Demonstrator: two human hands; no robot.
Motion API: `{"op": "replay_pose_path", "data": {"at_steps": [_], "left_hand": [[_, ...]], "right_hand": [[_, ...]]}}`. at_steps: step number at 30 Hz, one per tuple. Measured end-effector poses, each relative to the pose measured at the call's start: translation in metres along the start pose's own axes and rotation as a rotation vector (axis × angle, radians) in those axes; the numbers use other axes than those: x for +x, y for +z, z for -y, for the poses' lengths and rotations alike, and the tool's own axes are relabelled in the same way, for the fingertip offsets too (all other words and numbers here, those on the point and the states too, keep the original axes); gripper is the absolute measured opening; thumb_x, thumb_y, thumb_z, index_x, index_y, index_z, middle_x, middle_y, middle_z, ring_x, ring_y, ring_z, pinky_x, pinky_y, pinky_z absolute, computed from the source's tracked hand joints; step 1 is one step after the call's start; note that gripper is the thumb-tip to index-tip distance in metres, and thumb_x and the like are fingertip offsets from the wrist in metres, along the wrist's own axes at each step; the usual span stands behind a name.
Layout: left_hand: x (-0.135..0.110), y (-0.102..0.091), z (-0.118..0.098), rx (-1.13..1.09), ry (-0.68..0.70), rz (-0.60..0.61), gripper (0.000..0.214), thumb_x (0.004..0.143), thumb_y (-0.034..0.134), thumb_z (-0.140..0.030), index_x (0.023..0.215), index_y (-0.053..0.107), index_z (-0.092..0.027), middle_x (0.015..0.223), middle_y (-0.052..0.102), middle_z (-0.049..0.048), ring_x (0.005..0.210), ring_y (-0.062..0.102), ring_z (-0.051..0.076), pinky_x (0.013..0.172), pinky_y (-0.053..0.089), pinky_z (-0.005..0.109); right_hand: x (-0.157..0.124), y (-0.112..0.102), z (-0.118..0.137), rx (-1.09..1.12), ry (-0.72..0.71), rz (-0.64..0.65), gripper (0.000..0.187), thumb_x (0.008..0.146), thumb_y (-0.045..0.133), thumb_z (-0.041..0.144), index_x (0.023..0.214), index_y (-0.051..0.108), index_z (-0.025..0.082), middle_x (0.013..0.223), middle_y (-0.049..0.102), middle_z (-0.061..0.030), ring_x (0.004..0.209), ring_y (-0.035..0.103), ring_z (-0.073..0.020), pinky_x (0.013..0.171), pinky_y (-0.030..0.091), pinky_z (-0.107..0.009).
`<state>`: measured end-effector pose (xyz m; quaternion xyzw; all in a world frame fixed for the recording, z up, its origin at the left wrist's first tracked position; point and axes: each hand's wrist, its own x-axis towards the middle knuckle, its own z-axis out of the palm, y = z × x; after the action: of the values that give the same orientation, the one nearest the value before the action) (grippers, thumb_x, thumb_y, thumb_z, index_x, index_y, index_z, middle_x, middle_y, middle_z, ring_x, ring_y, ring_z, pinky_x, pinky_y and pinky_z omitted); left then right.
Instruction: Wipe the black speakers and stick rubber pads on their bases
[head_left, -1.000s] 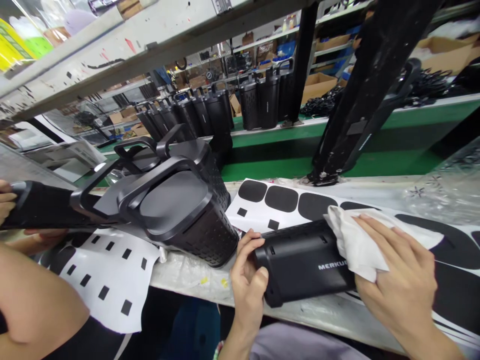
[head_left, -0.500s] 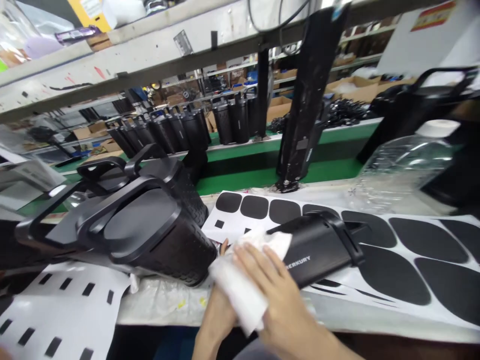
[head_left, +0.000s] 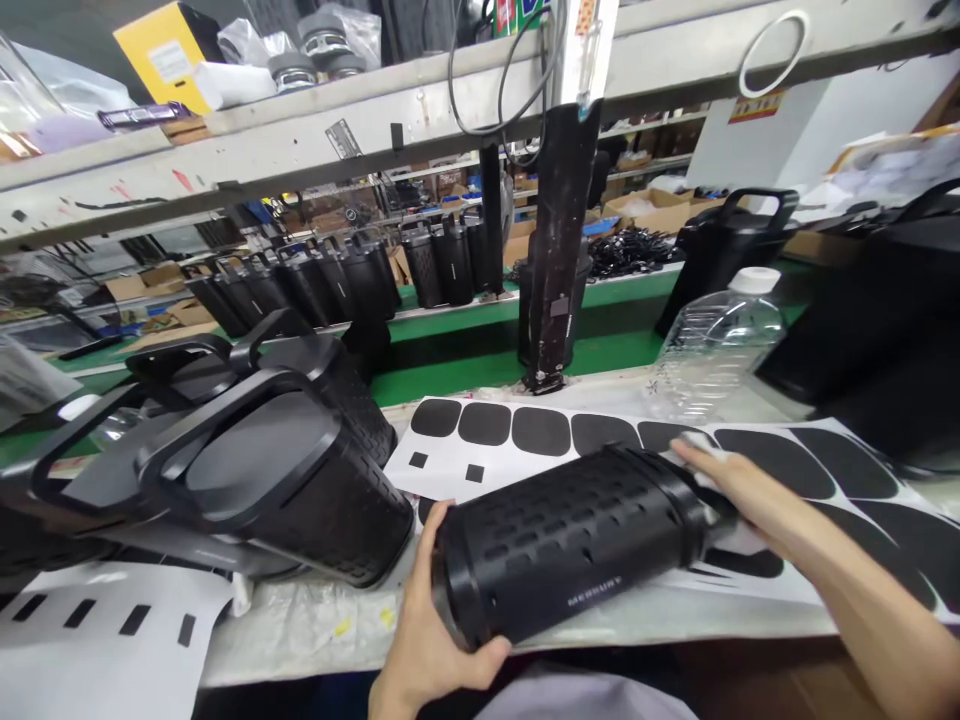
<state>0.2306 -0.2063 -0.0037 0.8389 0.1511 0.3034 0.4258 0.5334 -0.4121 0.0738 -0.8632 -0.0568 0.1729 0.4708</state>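
A black speaker housing (head_left: 570, 545) with a slotted pattern and white lettering lies on its side above the bench, tilted up to the right. My left hand (head_left: 435, 625) wraps around its base end, thumb along the lower edge and fingers at the far side. At the handle end, my right hand (head_left: 739, 490) presses a crumpled white cloth (head_left: 750, 540) against the handle; much of the cloth is hidden. Beneath the housing is a white sheet (head_left: 495, 485) of rounded black pads.
More black housings with handles (head_left: 262, 480) stand close on the left. A clear plastic bottle (head_left: 716, 345) stands behind the sheet, near a dark post (head_left: 555, 250). At lower left hangs a white sheet with black squares (head_left: 105, 650). Overhead runs a shelf (head_left: 262, 130).
The housing has been rolled so its slotted side shows. My right hand, with the cloth, has moved right from the base end to the handle. The view has shifted right.
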Motion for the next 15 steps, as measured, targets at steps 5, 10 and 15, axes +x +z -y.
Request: {"op": "replay_pose_path", "data": {"at_steps": [5, 10, 15], "left_hand": [[0.021, -0.015, 0.001, 0.242, 0.389, 0.128, 0.116, 0.066, 0.077, -0.021, 0.154, 0.003, -0.034, 0.160, 0.011, 0.0127, 0.150, 0.021, 0.033, 0.115, 0.036, 0.052], [0.030, -0.011, 0.004, 0.050, -0.156, 0.176, 0.132, 0.062, 0.083, -0.022, 0.152, -0.013, -0.038, 0.163, 0.015, 0.0123, 0.149, 0.026, 0.033, 0.119, 0.027, 0.057], [0.027, 0.001, 0.007, -0.170, -0.259, 0.118, 0.133, 0.059, 0.087, -0.032, 0.153, -0.007, -0.032, 0.166, 0.006, 0.0098, 0.152, 0.017, 0.029, 0.124, 0.014, 0.046]], "right_hand": [[0.002, 0.027, -0.004, 0.192, 0.010, 0.034, 0.040, 0.083, 0.046, 0.051, 0.108, 0.058, 0.023, 0.085, 0.073, -0.0072, 0.079, 0.072, -0.0247, 0.067, 0.059, -0.036], [0.010, 0.022, 0.004, -0.030, -0.064, -0.152, 0.026, 0.076, 0.063, 0.046, 0.080, 0.064, 0.021, 0.077, 0.070, -0.0156, 0.105, 0.064, -0.0424, 0.086, 0.052, -0.049], [-0.007, 0.031, -0.001, -0.236, -0.542, -0.436, 0.043, 0.096, 0.040, 0.042, 0.132, 0.056, 0.025, 0.140, 0.054, -0.0164, 0.139, 0.039, -0.0407, 0.102, 0.040, -0.054]]}}
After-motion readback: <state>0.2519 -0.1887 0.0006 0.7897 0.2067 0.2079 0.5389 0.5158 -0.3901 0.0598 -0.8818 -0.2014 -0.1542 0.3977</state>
